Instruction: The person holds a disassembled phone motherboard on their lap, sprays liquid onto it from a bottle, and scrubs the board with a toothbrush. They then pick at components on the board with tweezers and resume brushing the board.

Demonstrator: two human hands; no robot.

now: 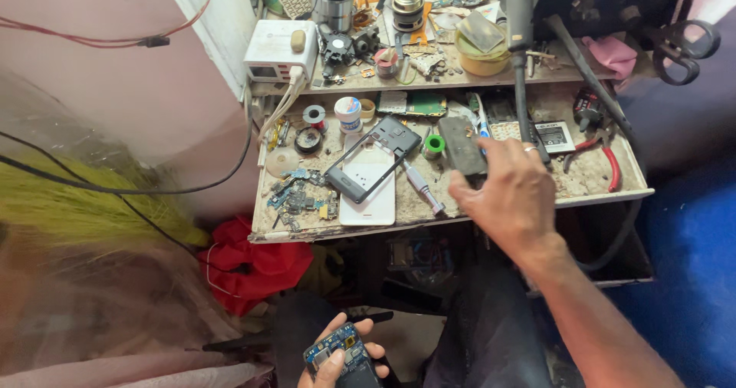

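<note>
A dark flat phone part (462, 146) is pinched by the right hand (510, 192), its long axis running away beyond the fingertips, while an opened phone (340, 351) is clasped in the left hand (337, 357).

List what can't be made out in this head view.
- Dark flat part in the right hand: lower end covered by the fingers.
- Opened phone in the left hand: bottom cut by the frame edge, thumb across it.
- Loose circuit bits on the tray: too small to identify.
- Left foreground: blurred.
</note>
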